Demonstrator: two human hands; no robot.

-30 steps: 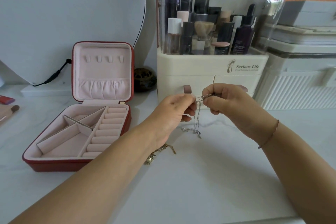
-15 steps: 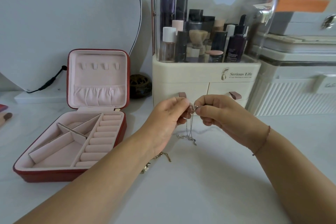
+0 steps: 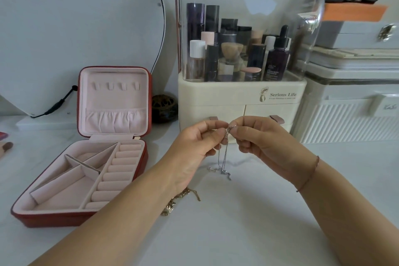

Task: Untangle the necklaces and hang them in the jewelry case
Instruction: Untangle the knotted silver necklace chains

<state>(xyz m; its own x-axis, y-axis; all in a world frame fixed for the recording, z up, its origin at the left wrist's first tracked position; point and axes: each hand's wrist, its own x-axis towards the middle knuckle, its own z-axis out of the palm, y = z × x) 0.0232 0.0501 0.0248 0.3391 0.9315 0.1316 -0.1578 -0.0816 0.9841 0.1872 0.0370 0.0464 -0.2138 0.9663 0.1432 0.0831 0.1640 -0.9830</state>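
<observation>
Two hands meet above the table [image 3: 237, 222]: the left hand [image 3: 194, 149] and the right hand [image 3: 267, 144] each pinch the top of the silver chain [image 3: 222, 157], fingertips almost touching. Two thin strands hang straight down from the pinch, their small pendants resting on the table; whether they are one necklace or two cannot be told. One gold necklace [image 3: 190, 192] lies beneath the left wrist. One open case [image 3: 54, 220] sits to the left, nearer the left hand, and the four hooks [image 3: 116, 86] in its raised lid are bare.

gold necklace [image 3: 183, 194] partly hidden under forearm [image 3: 129, 211]; silver chain [image 3: 223, 157] knot unreadable (too small)
</observation>
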